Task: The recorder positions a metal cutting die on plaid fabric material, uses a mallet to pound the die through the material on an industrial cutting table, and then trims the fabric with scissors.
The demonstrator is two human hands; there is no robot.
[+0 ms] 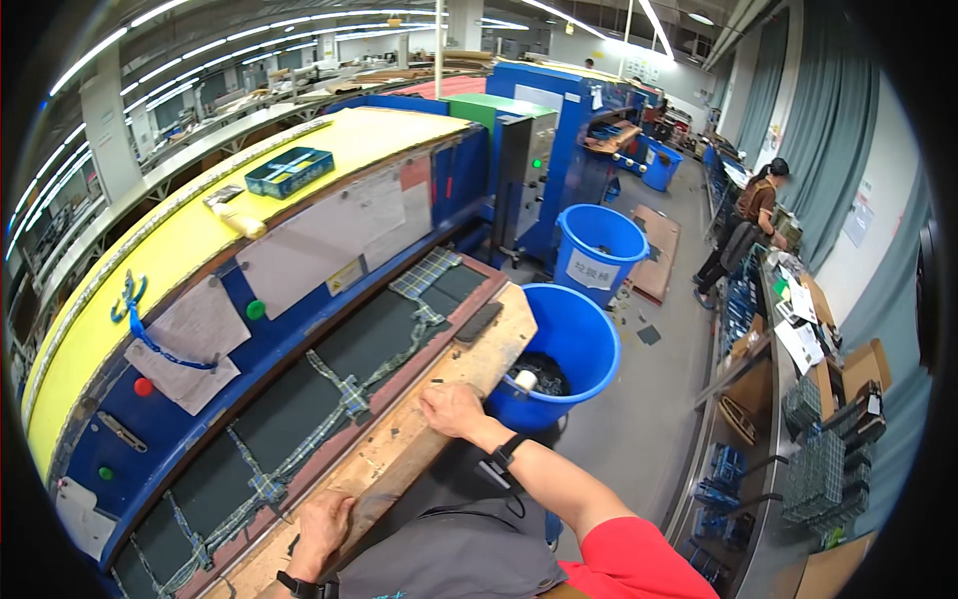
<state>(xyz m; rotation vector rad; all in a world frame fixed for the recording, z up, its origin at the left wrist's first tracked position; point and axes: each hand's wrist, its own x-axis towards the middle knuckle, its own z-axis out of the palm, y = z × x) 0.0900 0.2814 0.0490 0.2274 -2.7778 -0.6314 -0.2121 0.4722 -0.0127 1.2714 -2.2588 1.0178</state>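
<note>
My left hand (321,527) rests on the worn wooden front edge (399,449) of a big blue and yellow machine, fingers lying flat on the board. My right hand (451,407) grips the same wooden edge further along, near its right end, with a dark watch on the wrist. Beyond the board lies the dark work bed (299,399), crossed by strips of blue plaid fabric (351,394). Neither hand holds a loose object.
A blue bucket (574,344) with dark scraps stands just right of my right hand, a second blue bucket (599,250) behind it. A blue tray (289,172) sits on the yellow machine top. Shelves with boxes line the right; a person (748,225) stands far off in the aisle.
</note>
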